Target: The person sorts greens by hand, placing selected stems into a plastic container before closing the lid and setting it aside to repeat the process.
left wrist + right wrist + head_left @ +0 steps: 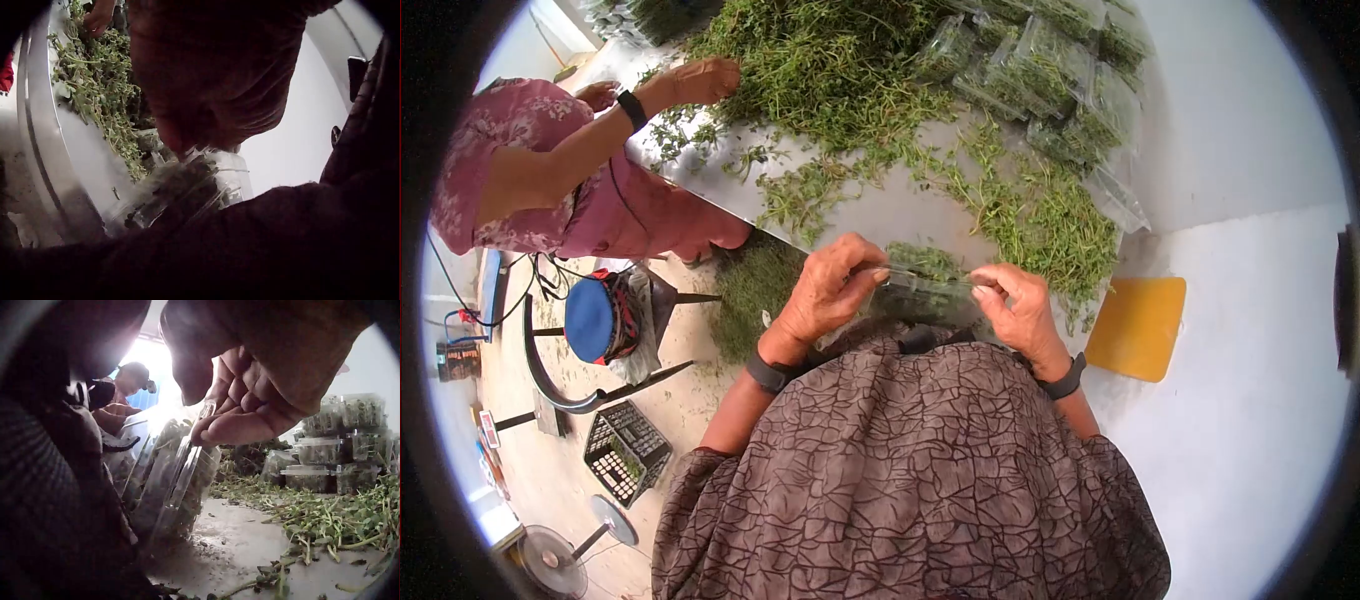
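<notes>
A clear plastic clamshell container (928, 298) with green leafy sprigs inside is held up near the body, just off the table's front edge. At its left end, my left hand (828, 288) pinches the rim between thumb and curled fingers. My right hand (1022, 312) grips the opposite corner. From the right wrist, the container (178, 469) stands tilted, with thumb and forefinger on its edge. Dark shadow covers much of the left wrist view, where the container (187, 190) shows below the hand.
A big heap of green sprigs (830, 70) covers the back of the table (840, 220). Filled clear containers (1040, 75) are stacked at the back right. Another person (550, 170) works at the left. A yellow stool (1138, 328) stands right; a black crate (628, 453) lies on the floor.
</notes>
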Available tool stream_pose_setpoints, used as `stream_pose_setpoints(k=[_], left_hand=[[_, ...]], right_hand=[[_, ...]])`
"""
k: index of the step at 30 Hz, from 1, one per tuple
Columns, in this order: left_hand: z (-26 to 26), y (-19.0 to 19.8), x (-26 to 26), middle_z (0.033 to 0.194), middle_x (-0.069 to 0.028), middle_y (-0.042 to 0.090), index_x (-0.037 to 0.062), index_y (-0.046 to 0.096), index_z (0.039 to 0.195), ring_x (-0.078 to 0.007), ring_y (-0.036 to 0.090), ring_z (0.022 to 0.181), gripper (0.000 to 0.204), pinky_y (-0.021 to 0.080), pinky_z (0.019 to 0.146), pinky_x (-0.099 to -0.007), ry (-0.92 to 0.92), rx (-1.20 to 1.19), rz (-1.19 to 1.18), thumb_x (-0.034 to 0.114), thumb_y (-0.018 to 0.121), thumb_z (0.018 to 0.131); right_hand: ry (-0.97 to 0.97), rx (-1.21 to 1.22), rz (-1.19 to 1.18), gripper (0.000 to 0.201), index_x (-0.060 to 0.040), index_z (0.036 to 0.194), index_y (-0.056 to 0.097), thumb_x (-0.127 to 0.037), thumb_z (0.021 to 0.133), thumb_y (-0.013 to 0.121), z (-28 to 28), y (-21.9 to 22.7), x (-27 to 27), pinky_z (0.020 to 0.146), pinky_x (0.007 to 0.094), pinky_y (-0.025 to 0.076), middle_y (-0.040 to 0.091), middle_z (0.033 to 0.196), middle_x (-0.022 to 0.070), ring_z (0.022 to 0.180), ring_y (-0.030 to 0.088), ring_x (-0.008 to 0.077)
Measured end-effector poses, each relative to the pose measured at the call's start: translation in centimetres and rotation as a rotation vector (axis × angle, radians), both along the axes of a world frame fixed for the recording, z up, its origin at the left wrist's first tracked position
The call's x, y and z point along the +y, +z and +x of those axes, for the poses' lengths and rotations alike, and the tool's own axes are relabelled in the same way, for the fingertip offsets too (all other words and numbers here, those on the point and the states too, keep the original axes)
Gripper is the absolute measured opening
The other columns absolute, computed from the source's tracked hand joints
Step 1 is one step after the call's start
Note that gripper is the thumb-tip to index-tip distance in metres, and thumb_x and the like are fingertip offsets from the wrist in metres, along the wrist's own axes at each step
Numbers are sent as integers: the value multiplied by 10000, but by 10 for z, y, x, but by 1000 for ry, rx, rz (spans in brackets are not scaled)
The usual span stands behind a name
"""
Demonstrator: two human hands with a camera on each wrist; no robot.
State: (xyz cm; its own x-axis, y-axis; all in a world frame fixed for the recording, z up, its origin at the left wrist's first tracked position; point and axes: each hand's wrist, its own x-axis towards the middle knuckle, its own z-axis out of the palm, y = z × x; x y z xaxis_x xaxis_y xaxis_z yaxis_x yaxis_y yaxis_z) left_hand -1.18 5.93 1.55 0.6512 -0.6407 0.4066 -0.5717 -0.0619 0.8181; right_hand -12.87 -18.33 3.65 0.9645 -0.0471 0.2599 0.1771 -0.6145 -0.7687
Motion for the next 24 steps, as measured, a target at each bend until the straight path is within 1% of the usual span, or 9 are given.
stream_pose_setpoints(k=[1,5,8,12,14,17,24], left_hand=[[-1,-1,1,818,-107,581,32,602,944,-281,565,725,127,449,645,-374,-1,11,2,27,640,823],[-5,-4,7,833,-115,595,33,604,953,-302,584,750,171,470,675,-377,-16,44,38,-5,654,794],[-5,-3,10,838,-126,603,28,601,965,-316,596,761,208,480,683,-381,-15,0,84,-22,660,773],[-4,0,12,847,-135,612,21,593,977,-328,603,767,231,484,679,-389,-25,-36,101,-23,664,762],[-4,1,12,847,-142,613,19,587,989,-335,600,753,254,487,669,-391,-41,-98,112,-29,666,752],[-3,2,13,840,-142,610,22,586,993,-337,599,747,264,488,664,-390,-39,-100,145,-32,668,749],[-5,13,13,811,-138,593,26,583,994,-334,592,728,260,483,648,-391,-48,-68,167,-41,641,749]], right_hand=[[-2,25,63,146,11,944,635,-7,801,656,-1,0,0,534,255,474,646,751,93,607,606,148],[-7,52,83,168,15,962,617,-7,799,651,-7,-8,-2,534,250,489,655,758,95,618,620,132],[2,30,48,183,13,969,602,3,792,649,-6,-9,-1,518,262,492,655,756,105,597,628,143],[17,32,35,168,9,931,591,8,775,654,-7,-5,-1,512,268,494,647,733,103,580,632,155],[26,32,35,165,7,920,589,10,769,656,-7,-5,-1,509,268,494,644,724,101,573,631,157],[19,24,0,163,3,907,587,15,759,654,-6,-4,-1,506,267,490,639,712,99,564,627,155],[81,20,-23,178,-15,907,580,30,746,640,-5,0,-2,508,272,489,632,677,95,568,640,166]])
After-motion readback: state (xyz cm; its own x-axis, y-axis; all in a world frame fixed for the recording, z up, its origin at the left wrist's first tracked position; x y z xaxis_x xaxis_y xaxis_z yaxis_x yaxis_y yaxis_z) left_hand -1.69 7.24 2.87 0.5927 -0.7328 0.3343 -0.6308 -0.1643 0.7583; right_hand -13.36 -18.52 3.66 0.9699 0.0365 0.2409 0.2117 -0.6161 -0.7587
